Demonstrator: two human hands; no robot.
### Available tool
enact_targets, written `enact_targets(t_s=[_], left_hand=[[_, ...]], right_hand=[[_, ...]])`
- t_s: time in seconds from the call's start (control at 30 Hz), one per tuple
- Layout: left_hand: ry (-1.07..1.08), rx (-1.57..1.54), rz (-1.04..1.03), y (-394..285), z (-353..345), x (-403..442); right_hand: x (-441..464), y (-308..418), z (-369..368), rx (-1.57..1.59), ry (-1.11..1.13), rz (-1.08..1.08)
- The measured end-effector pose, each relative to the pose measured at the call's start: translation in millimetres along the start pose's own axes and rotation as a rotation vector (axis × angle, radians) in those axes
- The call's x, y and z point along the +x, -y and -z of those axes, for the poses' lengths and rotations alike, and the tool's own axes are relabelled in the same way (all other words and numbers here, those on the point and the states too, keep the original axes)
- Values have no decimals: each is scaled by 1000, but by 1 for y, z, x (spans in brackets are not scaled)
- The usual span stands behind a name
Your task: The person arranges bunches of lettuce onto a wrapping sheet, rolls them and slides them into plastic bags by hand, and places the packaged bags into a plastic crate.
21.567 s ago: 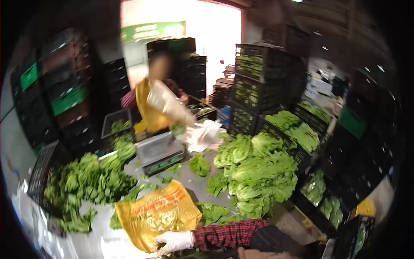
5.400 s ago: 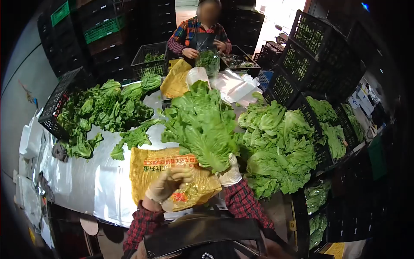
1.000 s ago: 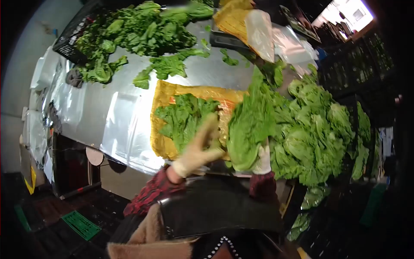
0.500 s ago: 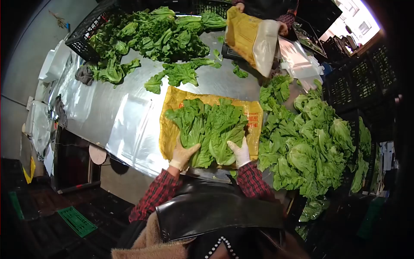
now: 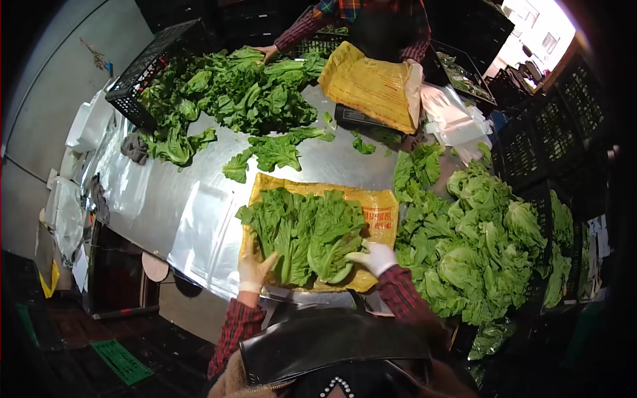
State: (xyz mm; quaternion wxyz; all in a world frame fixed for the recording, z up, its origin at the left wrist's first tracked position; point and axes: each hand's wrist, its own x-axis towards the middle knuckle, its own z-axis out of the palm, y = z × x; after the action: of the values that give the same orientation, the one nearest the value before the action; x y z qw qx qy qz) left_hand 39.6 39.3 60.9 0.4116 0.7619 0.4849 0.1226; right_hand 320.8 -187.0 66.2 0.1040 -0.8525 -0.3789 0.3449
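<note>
Leafy green lettuce [image 5: 308, 229] lies in a bunch on a flattened yellow woven sack [image 5: 383, 219] with red print, its pale stems toward me. My left hand [image 5: 255, 268], in a pale glove, is spread at the bunch's lower left, over the sack's edge. On the other side, my right hand [image 5: 375, 257], also gloved, has thumb and fingers apart, its tips at the pale stem of the right-hand lettuce. Both hands look free of any grip. Some right fingertips are hard to make out.
A metal table [image 5: 199, 172] bears a lettuce pile [image 5: 259, 93] at the back and another lettuce heap [image 5: 474, 245] on the right. Across it, a co-worker's hand [image 5: 267, 53] touches the back pile; a second yellow sack [image 5: 371, 83] rests over a dark scale [image 5: 358, 119]. Black crates [image 5: 554, 126] stand right.
My hands have drawn away from the sides of the lettuce and opened wider. The bunch lies lower in view. Opposite, the co-worker has lowered the second sack and reached to the back pile.
</note>
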Motion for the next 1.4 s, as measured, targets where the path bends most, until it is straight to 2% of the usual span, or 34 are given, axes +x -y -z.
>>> enact_targets(t_s=[0.03, 0.07, 0.13, 0.17, 0.27, 0.3, 0.4, 0.43, 0.5, 0.53, 0.57, 0.6, 0.67, 0.7, 0.73, 0.8, 0.83, 0.87, 0.9, 0.97, 1.0, 1.03, 1.07, 1.1, 1.13, 1.17, 1.2, 1.23, 1.27, 1.3, 1.37, 1.4], left_hand=[[-13, 1, 11, 4, 3, 2], [-187, 142, -97, 12, 5, 1], [-524, 449, -302, 41, 11, -3], [-531, 461, -284, 57, 13, 0], [-69, -318, 192, 107, 7, 22], [-81, -317, 199, 98, 9, 19], [-53, -389, 593, 39, 9, 6], [-58, -387, 594, 44, -2, 5], [-295, -367, -31, 54, -28, 3], [-288, -365, -35, 35, -34, 3], [-306, -263, -158, -1, -34, 3], [-325, -164, -291, -32, -27, 3], [-248, 161, -645, -76, -1, 5], [-3, -27, -596, -122, 25, -4], [166, -59, -580, -132, 34, -13], [497, -110, -508, -152, 54, -31], [760, -1008, -235, -184, 57, -55], [728, -720, -339, -160, 42, -55], [700, -575, -402, -154, 38, -49], [698, -289, -599, -160, 39, -42], [724, -148, -731, -173, 41, -42], [745, -8, -853, -184, 40, -44], [746, -13, -872, -195, 36, -47], [838, -45, -831, -207, 31, -51], [927, -72, -786, -219, 25, -55], [1012, -95, -738, -228, 19, -57], [1004, -88, -746, -231, 10, -57], [989, -11, -844, -228, -3, -60], [977, 69, -933, -222, -14, -63], [968, 147, -1015, -220, -22, -66], [968, 123, -1030, -231, -25, -71], [957, 87, -1054, -240, -26, -74]], right_hand=[[7, -21, 2, -107, -30, -67], [14, -45, 3, -216, -53, -126], [18, -75, 17, -510, -166, 94], [18, -77, 15, -510, -155, 114], [-6, -67, 38, -881, -516, 581], [-4, -66, 40, -880, -514, 596], [4, -60, 42, -744, -302, 751], [2, -47, 49, -741, -303, 756], [4, -10, 63, -741, -339, 955], [4, 10, 64, -738, -357, 1046], [6, 31, 60, -723, -432, 1189], [7, 56, 55, -714, -516, 1328], [-13, 110, 57, -459, -580, 1450], [-25, 127, 66, -444, -555, 1417], [-40, 136, 77, -445, -543, 1381], [-68, 141, 102, -189, -406, 1406], [-80, 135, 107, -204, -349, 1356], [-88, 127, 105, -198, -278, 1308], [-90, 119, 102, -230, -318, 1306], [-91, 104, 103, 137, 197, 985], [-96, 104, 118, 118, 170, 980], [-109, 106, 137, -166, 72, 912], [-123, 108, 153, -442, -19, 828], [-131, 107, 163, -711, -104, 734], [-125, 100, 162, -717, -112, 730], [-109, 89, 153, -556, 84, 750], [-90, 76, 143, -392, 277, 767], [-75, 64, 133, -222, 468, 778], [-66, 51, 120, -219, 464, 787], [-61, 36, 104, -22, 555, 884], [-54, 10, 84, 383, 743, 1059], [-54, 4, 87, 384, 765, 1065]])
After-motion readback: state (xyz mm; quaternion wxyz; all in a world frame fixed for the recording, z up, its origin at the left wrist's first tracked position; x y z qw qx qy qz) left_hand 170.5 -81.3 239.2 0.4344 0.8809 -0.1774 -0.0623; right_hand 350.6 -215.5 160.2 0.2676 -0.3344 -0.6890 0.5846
